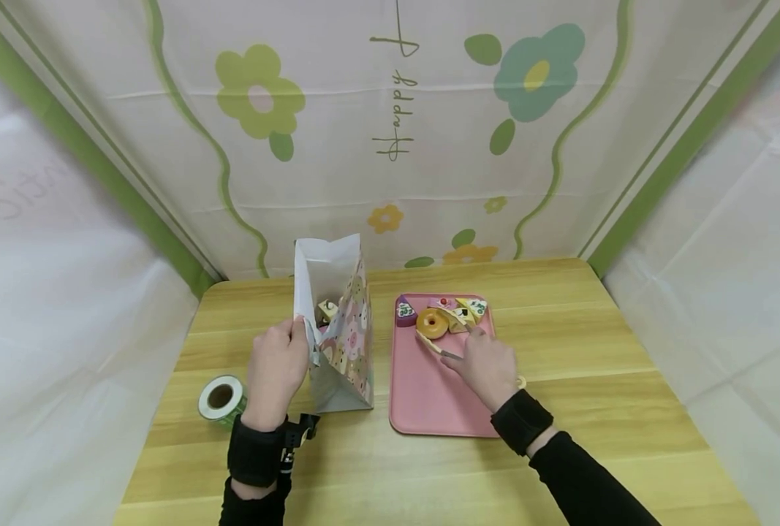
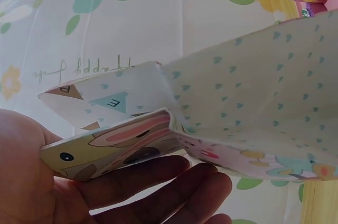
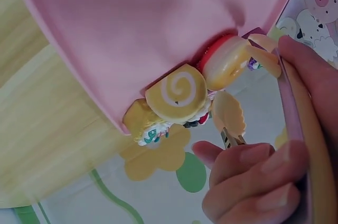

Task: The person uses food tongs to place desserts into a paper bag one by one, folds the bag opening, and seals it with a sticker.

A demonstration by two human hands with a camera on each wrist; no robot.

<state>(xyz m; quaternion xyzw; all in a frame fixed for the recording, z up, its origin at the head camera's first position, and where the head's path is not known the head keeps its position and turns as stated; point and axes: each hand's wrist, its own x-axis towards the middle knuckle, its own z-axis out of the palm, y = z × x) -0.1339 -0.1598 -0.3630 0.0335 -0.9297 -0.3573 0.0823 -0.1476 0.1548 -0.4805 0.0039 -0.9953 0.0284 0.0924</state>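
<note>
White swirl (image 3: pixel 178 87) on the cake roll (image 3: pixel 158 102), right wrist view only

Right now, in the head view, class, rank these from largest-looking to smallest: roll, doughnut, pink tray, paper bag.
1. Pink tray and paper bag: both partly hidden and too close to rank
2. Roll
3. Doughnut

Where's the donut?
In the head view, the donut sits on the pink tray, right of the purple cake slice, between the tips of the tongs.
</note>
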